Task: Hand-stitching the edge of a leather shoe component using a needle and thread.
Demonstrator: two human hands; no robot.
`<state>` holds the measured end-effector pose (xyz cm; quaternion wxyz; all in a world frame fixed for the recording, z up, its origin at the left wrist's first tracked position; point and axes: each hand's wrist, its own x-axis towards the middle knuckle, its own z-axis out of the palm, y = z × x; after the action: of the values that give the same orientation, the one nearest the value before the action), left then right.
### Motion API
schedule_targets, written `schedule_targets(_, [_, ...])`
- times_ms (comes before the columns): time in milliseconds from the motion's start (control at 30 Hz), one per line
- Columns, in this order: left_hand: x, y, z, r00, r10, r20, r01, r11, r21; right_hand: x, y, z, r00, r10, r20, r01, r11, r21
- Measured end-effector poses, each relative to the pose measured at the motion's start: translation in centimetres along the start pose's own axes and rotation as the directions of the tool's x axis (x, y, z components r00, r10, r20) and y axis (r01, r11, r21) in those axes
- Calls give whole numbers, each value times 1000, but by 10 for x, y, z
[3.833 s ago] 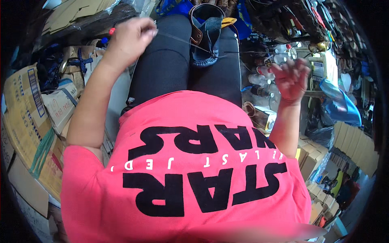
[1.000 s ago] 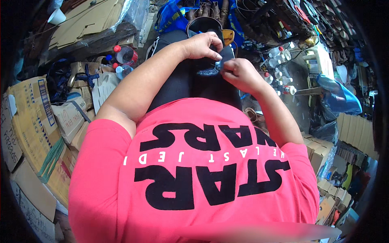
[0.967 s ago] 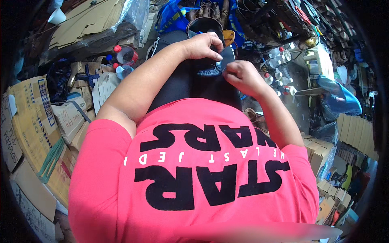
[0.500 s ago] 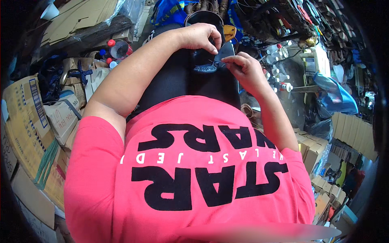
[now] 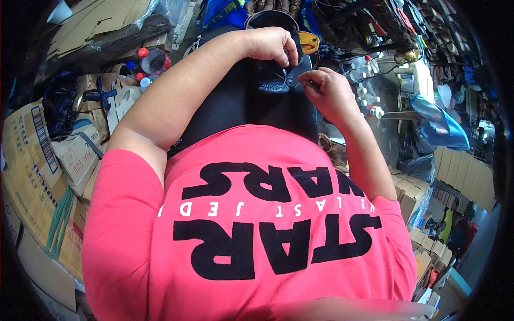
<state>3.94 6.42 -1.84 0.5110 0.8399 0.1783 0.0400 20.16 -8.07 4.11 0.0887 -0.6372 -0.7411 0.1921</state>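
Observation:
A dark leather shoe (image 5: 274,86) lies on my black-trousered lap, its toe toward me and ringed by a row of pale stitches. From the left my left hand (image 5: 273,45) reaches across it, fingers curled down and pinched at the shoe's upper; what they grip is hidden. Just right of the toe, my right hand (image 5: 329,90) has thumb and forefinger pressed together at the stitched edge. A thin, needle-like piece seems to stick out of that pinch, too small to name surely. A tan leather tab (image 5: 309,42) shows beyond my left fingers.
To the left are cardboard boxes (image 5: 32,155) and a clear bottle with a red cap (image 5: 155,63). Several small bottles (image 5: 369,99) stand right of my right hand, near a blue plastic bag (image 5: 441,123). Brown footwear (image 5: 276,5) sits beyond the shoe.
My left hand has shifted slightly up and right over the shoe. My right hand stays pinched by the toe, turned a little. The whole view has moved slightly.

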Motion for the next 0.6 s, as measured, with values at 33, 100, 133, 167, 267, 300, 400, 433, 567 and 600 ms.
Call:
schedule_targets(33, [0, -2, 0, 1000, 2, 8, -2, 1000, -4, 1, 4, 3, 1000, -27, -9, 27, 997, 72])
schedule_targets(100, [-2, 1, 0, 1000, -8, 2, 8, 1000, 9, 4, 10, 4, 998, -53, -21, 56, 988, 146])
schedule_targets(133, [-2, 3, 0, 1000, -17, -5, 17, 1000, 21, 5, 14, 2, 1000, -1, 21, -4, 978, 210])
schedule_targets(167, [-3, 3, 0, 1000, -19, -5, 19, 1000, 21, 5, 15, 1, 996, 49, 68, -66, 961, 270])
schedule_targets(267, [-3, 3, 1, 999, -32, -16, 32, 999, -3, 11, 14, -2, 996, -69, 49, 58, 978, 202])
schedule_targets(300, [-3, 3, 1, 1000, -23, -14, 23, 1000, 4, 13, 13, -5, 996, -69, 49, 58, 978, 203])
schedule_targets(400, [-3, 0, 1, 1000, -2, -14, 2, 1000, 11, 22, 14, -10, 984, -161, 82, 150, 980, 130])
schedule_targets(433, [-3, -1, 1, 1000, 11, -17, -10, 1000, 9, 25, 18, -12, 977, -172, 123, 157, 980, 124])
schedule_targets(567, [-6, 2, 1, 1000, -1, -14, 1, 1000, -16, 32, 20, -17, 955, -215, 202, 196, 974, 109])
schedule_targets(600, [-5, 3, 1, 1000, 4, -13, -4, 1000, 1, 33, 21, -16, 948, -253, 194, 236, 966, 105])
